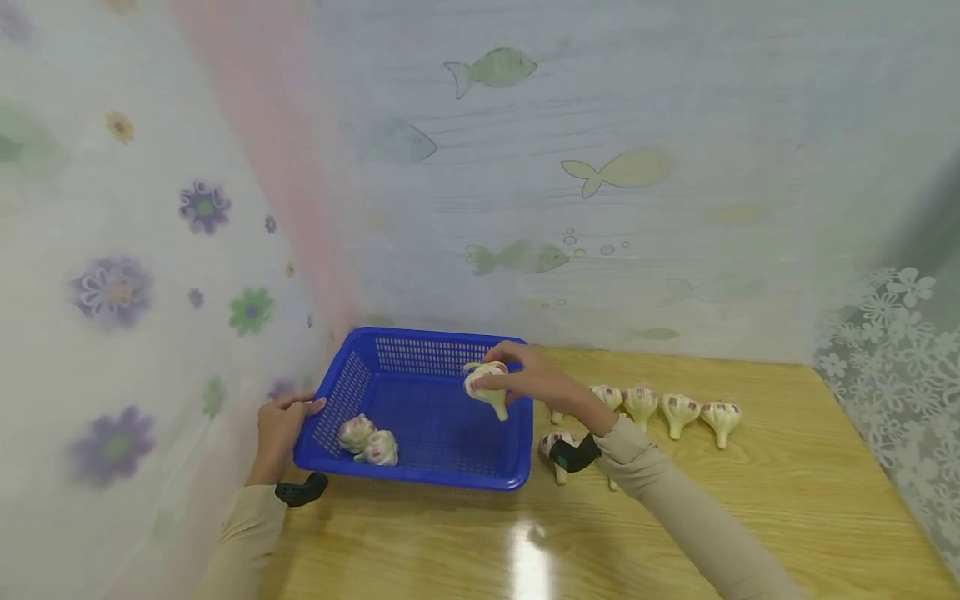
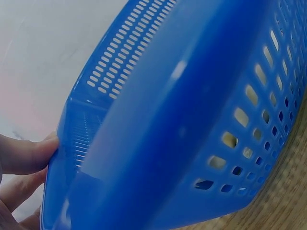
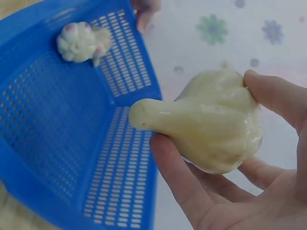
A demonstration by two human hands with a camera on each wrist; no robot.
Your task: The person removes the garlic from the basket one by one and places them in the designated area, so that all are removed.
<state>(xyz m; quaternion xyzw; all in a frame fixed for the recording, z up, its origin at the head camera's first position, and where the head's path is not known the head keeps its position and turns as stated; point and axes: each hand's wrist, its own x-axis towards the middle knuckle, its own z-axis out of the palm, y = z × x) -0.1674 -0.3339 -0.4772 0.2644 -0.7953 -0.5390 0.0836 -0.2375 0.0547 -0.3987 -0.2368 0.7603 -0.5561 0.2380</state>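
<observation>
A blue plastic basket with slotted walls stands on the table, and two garlic bulbs lie in its near left corner. My left hand grips the basket's left rim; in the left wrist view its thumb and fingers pinch that edge. Over the basket's right side, my right hand holds a garlic bulb between thumb and fingers, stem pointing down in the head view. That bulb is apart from the basket floor.
Right of the basket, several more garlic bulbs lie in a row on the wooden table, others nearer, partly hidden by the right wrist. A patterned wall rises behind the table, and a flowered wall borders the left.
</observation>
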